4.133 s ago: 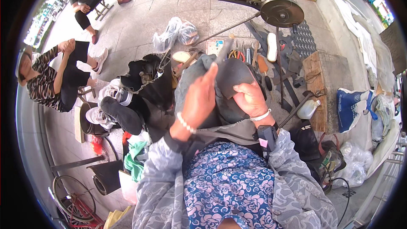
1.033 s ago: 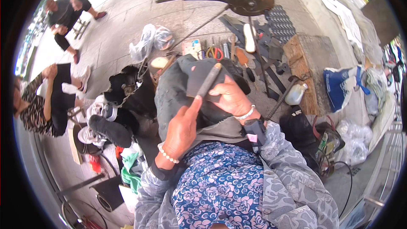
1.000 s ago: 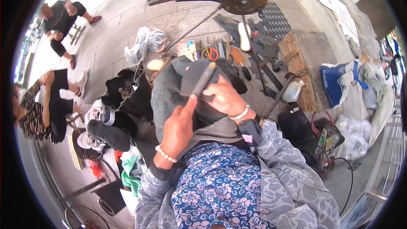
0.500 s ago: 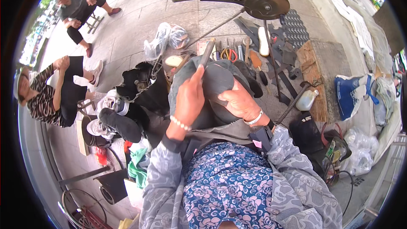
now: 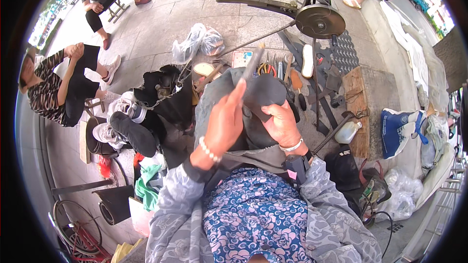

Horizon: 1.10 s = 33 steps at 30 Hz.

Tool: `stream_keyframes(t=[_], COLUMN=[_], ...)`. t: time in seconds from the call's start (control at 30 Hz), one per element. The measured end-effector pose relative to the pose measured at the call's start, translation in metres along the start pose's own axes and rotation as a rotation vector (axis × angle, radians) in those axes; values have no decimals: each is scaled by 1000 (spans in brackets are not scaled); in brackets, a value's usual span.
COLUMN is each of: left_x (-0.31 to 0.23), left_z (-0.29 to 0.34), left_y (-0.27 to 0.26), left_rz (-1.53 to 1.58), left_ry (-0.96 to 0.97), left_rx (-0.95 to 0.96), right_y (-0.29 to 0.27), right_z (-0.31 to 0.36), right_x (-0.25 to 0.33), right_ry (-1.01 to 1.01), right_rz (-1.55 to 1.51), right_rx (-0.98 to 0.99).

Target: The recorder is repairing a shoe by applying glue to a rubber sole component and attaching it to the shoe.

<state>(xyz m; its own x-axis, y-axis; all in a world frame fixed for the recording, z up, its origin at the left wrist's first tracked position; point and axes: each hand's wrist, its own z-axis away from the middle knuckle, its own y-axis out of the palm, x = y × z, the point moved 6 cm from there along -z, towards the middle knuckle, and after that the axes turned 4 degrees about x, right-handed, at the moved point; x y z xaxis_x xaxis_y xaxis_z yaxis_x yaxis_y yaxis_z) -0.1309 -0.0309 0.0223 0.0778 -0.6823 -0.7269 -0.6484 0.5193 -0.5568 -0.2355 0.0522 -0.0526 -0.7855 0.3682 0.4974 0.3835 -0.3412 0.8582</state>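
Observation:
My left hand [image 5: 225, 125], with a beaded bracelet at its wrist, is closed on a long grey file-like bar [image 5: 253, 63] with a tan end, blurred by motion. The bar slants away from me beside the edge of a flat, rounded dark grey piece [image 5: 267, 91], which looks like rubber. My right hand [image 5: 284, 125] grips that piece, thumb on top; the fingers beneath are hidden. Both hands are over the grey cloth [image 5: 209, 92] covering my lap.
Pliers, scissors [image 5: 267, 69] and other tools lie beyond my knees, with a white sole [image 5: 307, 61] and black scraps. A machine with a wheel [image 5: 320, 22] stands ahead. At right are a wooden block [image 5: 368, 107] and a bottle [image 5: 348, 132]; at left, shoes [image 5: 131, 131] and two seated people.
The bar has tilted and moved slightly right, its far end further from me. My left hand has straightened its fingers somewhat. My right hand still holds the grey piece; the view has shifted.

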Motion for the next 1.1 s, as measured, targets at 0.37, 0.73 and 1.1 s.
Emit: stream_keyframes(t=[0.37,0.73,1.1], left_x=[9,22,26], left_z=[-6,-14,-13], left_y=[3,5,16], left_rz=[-44,-23,104], left_ry=[-62,-75,-74], left_rx=[19,-34,-85], right_y=[2,10,5], right_z=[-1,-2,-3], right_x=[-2,-3,-1], right_ry=[4,-27,-77], right_rz=[143,136,26], right_rx=[13,67,54])
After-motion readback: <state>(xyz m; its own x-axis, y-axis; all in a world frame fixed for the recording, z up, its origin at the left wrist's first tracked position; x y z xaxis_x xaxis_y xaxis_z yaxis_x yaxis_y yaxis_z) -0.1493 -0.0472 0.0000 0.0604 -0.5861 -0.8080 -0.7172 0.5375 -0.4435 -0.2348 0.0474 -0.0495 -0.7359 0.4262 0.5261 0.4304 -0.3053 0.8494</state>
